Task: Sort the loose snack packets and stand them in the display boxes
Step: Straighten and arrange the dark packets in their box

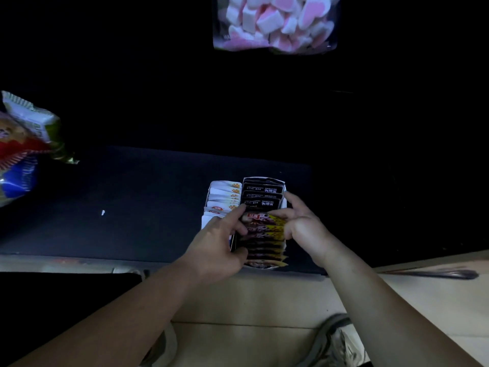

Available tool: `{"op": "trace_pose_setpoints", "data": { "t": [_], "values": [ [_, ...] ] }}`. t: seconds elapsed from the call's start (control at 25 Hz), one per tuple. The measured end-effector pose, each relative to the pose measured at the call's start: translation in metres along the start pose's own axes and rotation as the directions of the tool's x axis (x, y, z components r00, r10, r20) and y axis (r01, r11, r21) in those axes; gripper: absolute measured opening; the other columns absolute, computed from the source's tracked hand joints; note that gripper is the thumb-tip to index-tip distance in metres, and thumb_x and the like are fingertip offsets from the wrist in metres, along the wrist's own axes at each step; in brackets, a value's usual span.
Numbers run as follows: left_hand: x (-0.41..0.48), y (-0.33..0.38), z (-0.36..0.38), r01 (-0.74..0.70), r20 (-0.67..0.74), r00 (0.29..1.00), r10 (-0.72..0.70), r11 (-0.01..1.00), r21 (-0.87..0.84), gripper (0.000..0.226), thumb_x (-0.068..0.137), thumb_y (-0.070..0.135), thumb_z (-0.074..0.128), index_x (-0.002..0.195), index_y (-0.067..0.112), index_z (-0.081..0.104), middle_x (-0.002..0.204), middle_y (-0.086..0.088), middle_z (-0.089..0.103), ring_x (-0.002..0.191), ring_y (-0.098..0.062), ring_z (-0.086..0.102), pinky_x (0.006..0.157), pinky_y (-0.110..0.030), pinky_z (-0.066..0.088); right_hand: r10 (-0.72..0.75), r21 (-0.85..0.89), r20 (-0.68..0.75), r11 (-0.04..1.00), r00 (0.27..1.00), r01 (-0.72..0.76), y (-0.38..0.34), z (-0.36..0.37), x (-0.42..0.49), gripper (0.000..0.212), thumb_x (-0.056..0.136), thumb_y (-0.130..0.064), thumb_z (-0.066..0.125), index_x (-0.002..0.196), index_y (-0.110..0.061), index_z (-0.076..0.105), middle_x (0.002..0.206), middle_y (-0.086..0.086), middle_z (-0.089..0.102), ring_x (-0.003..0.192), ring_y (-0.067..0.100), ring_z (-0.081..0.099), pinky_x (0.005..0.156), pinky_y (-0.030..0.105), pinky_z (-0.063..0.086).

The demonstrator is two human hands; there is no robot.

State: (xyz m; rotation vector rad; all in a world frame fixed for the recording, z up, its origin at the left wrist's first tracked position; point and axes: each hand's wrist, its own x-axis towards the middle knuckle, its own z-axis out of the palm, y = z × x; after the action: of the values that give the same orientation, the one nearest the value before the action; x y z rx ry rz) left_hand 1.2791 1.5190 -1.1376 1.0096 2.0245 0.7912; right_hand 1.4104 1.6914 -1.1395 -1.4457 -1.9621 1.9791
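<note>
Two display boxes stood side by side, touching, on a dark mat [132, 194]. In the left display box [205, 225] a row of white packets [222, 197] stood upright; at least five tops could be counted, and the nearer ones were hidden by the wrist. The right display box [263, 178] held two kinds. At its far end were the black packets [262, 197], three of them with a readable label strip. At its near end were the brown and yellow packets [267, 235], about seven edges one behind the other, though the dim light made the count uncertain.

Both hands were at this near row, close together. The left hand [219, 242] pinched the brown ends with thumb and fingers. The right hand [301, 226] gripped the yellow ends with curled fingers, while its index finger reached toward the black packets.

Far away on the table lay one clear bag of marshmallows [275, 22], pink and white. At the left edge was a pile of snack bags [23, 144], at least three. One small white scrap [103, 212] lay on the mat. Below, two shoes [336, 340] were on the pale floor.
</note>
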Motion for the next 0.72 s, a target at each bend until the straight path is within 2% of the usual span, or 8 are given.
{"op": "trace_pose_setpoints", "data": {
  "t": [0.08, 0.16, 0.28, 0.4, 0.48, 0.56, 0.64, 0.72],
  "values": [
    [-0.002, 0.003, -0.001, -0.043, -0.037, 0.998, 0.043, 0.999, -0.003, 0.095, 0.082, 0.020, 0.068, 0.157, 0.045, 0.017, 0.127, 0.030, 0.046, 0.126, 0.005, 0.043, 0.101, -0.023, 0.046, -0.014, -0.011, 0.006, 1.000, 1.000, 0.014, 0.000, 0.000, 0.002, 0.109, 0.065, 0.017, 0.045, 0.160, -0.031, 0.025, 0.121, 0.002, 0.072, 0.119, 0.023, 0.062, 0.104, 0.046, 0.051],
    [0.006, 0.006, 0.000, -0.079, -0.035, 0.996, 0.078, 0.996, -0.034, 0.097, 0.082, 0.018, 0.068, 0.157, 0.046, 0.014, 0.137, 0.029, 0.045, 0.126, 0.009, 0.043, 0.098, -0.016, 0.044, -0.034, -0.014, 0.017, 0.999, 0.999, 0.035, -0.002, 0.000, 0.003, 0.112, 0.059, 0.011, 0.046, 0.160, -0.034, 0.026, 0.116, 0.001, 0.075, 0.117, 0.024, 0.065, 0.104, 0.048, 0.052],
    [0.008, 0.007, 0.003, -0.038, -0.033, 0.999, 0.037, 0.998, -0.044, 0.092, 0.082, 0.024, 0.068, 0.157, 0.045, 0.017, 0.118, 0.029, 0.062, 0.121, 0.005, 0.047, 0.100, -0.018, 0.042, -0.062, 0.049, -0.014, 0.997, 0.998, 0.063, -0.005, -0.003, 0.005, 0.104, 0.068, 0.020, 0.040, 0.157, -0.032, 0.029, 0.113, 0.011, 0.074, 0.106, 0.030, 0.071, 0.085, 0.038, 0.059],
    [0.001, 0.001, 0.005, -0.027, -0.070, 0.997, 0.026, 1.000, -0.010, 0.087, 0.084, 0.022, 0.068, 0.156, 0.042, 0.023, 0.105, 0.030, 0.066, 0.119, 0.006, 0.041, 0.106, -0.025, 0.036, -0.100, -0.028, -0.055, 0.995, 0.993, 0.098, -0.008, -0.006, 0.005, 0.092, 0.079, 0.021, 0.037, 0.156, -0.029, 0.031, 0.118, 0.008, 0.071, 0.114, 0.023, 0.067, 0.073, 0.020, 0.050],
    [-0.002, -0.002, 0.005, 0.009, -0.018, 1.000, -0.012, 0.989, -0.149, 0.086, 0.085, 0.021, 0.067, 0.155, 0.045, 0.025, 0.106, 0.027, 0.067, 0.119, 0.007, 0.049, 0.101, -0.027, 0.046, -0.124, -0.130, -0.049, 0.985, 0.991, 0.116, -0.008, -0.005, 0.007, 0.088, 0.084, 0.019, 0.039, 0.158, -0.026, 0.029, 0.122, 0.003, 0.070, 0.117, 0.017, 0.062, 0.076, 0.015, 0.044],
    [-0.002, -0.004, 0.007, 0.050, 0.018, 0.999, -0.047, 0.963, -0.264, 0.088, 0.080, 0.025, 0.067, 0.154, 0.047, 0.025, 0.108, 0.025, 0.067, 0.119, 0.005, 0.056, 0.098, -0.033, 0.053, -0.130, -0.214, -0.024, 0.969, 0.991, 0.122, -0.009, -0.002, 0.010, 0.088, 0.085, 0.020, 0.046, 0.159, -0.024, 0.029, 0.121, 0.000, 0.070, 0.116, 0.015, 0.062, 0.080, 0.017, 0.049],
    [-0.003, -0.003, 0.011, 0.073, 0.024, 0.997, -0.069, 0.951, -0.302, 0.089, 0.076, 0.029, 0.065, 0.154, 0.047, 0.026, 0.111, 0.026, 0.065, 0.124, 0.006, 0.054, 0.102, -0.034, 0.051, -0.180, -0.317, -0.027, 0.934, 0.983, 0.163, -0.009, 0.001, 0.015, 0.087, 0.086, 0.015, 0.059, 0.158, -0.027, 0.032, 0.109, -0.007, 0.073, 0.109, 0.011, 0.066, 0.093, 0.028, 0.055],
    [-0.002, -0.004, 0.011, 0.063, 0.002, 0.998, -0.066, 0.944, -0.323, 0.088, 0.077, 0.027, 0.066, 0.153, 0.047, 0.027, 0.114, 0.027, 0.065, 0.123, 0.007, 0.053, 0.102, -0.033, 0.051, -0.207, -0.392, -0.043, 0.903, 0.977, 0.175, -0.008, 0.005, 0.018, 0.085, 0.089, 0.006, 0.066, 0.158, -0.032, 0.033, 0.096, -0.010, 0.076, 0.097, 0.001, 0.068, 0.094, 0.025, 0.054]
  ]
}}
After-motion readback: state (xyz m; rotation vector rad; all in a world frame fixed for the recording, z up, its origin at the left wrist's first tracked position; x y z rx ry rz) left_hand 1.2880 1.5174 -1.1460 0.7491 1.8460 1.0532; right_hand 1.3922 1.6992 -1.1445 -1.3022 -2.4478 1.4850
